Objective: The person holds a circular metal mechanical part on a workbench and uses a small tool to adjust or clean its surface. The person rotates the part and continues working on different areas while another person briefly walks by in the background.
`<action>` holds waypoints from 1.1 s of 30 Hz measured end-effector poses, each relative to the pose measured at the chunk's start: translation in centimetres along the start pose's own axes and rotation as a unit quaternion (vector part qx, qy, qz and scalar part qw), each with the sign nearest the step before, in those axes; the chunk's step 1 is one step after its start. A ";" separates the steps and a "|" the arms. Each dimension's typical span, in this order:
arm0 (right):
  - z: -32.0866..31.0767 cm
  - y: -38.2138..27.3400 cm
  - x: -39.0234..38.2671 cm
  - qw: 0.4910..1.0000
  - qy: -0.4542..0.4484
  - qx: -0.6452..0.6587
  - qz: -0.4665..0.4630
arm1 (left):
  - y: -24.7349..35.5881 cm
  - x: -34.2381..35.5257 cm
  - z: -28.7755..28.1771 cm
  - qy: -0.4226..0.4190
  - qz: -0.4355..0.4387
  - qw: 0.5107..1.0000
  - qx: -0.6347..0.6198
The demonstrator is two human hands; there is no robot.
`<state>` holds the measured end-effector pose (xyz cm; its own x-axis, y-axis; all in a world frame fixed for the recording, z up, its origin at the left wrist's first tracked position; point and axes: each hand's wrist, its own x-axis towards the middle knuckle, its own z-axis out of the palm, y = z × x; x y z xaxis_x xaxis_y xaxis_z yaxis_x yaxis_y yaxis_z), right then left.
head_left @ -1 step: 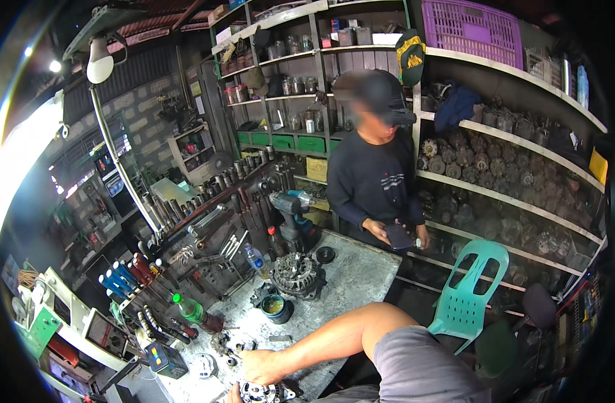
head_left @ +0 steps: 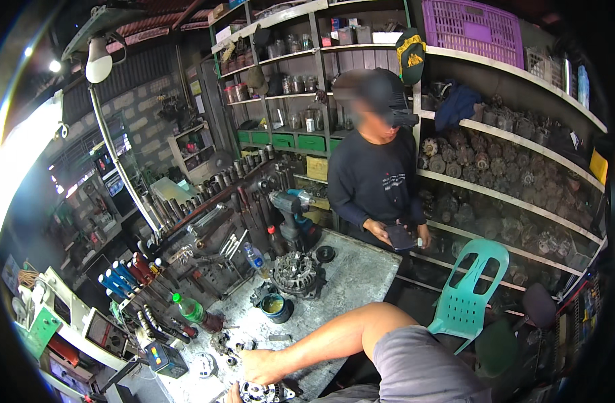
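Observation:
At the table's near edge lies a silver alternator housing [head_left: 259,392], cut off by the lower rim. Over its far side is my right hand [head_left: 260,367], its fingers curled downward; the fingertips, and anything in them, are hidden. Of my left hand [head_left: 234,393] only a finger or thumb shows, pressed to the housing's left side. Small metal parts [head_left: 221,344] lie just beyond my right hand. A round pale metal part [head_left: 204,365] rests to their left. Farther back sit a blue tub of yellowish grease [head_left: 274,306] and a second alternator [head_left: 296,274].
A green-capped bottle [head_left: 190,309], a clear bottle [head_left: 256,260] and a cordless impact wrench [head_left: 292,218] stand along the workbench [head_left: 361,258]. Screwdrivers [head_left: 122,275] fill a rack at left. Beyond the bench a person [head_left: 378,171] holds a dark flat object; a green chair [head_left: 470,289] stands right.

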<state>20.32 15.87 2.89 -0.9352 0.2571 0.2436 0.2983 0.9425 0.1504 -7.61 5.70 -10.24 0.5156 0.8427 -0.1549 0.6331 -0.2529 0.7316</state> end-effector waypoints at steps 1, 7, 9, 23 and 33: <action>0.2 0.0 0.1 0.999 0.038 0.018 0.005 | -0.3 -0.3 0.2 0.003 -0.020 1.000 -0.015; -0.5 0.8 -0.7 0.988 0.051 0.131 0.056 | 0.8 0.3 0.2 0.011 -0.080 0.914 -0.399; -0.7 0.9 -0.7 0.980 0.080 0.164 0.080 | 1.6 0.3 -0.1 0.042 -0.039 0.981 -0.186; -0.6 -0.4 -0.4 0.997 0.054 -0.040 0.044 | 4.0 1.2 -1.8 0.047 -0.048 0.974 -0.214; -1.4 -0.8 -0.4 0.998 -0.006 -0.054 0.029 | 4.2 1.0 -1.6 0.042 -0.059 0.973 -0.221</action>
<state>20.70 14.76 4.05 -0.9175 0.3138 0.2442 0.3707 0.8974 0.2395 -5.37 6.22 -6.21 0.3932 0.8941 -0.2145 0.3661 0.0618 0.9285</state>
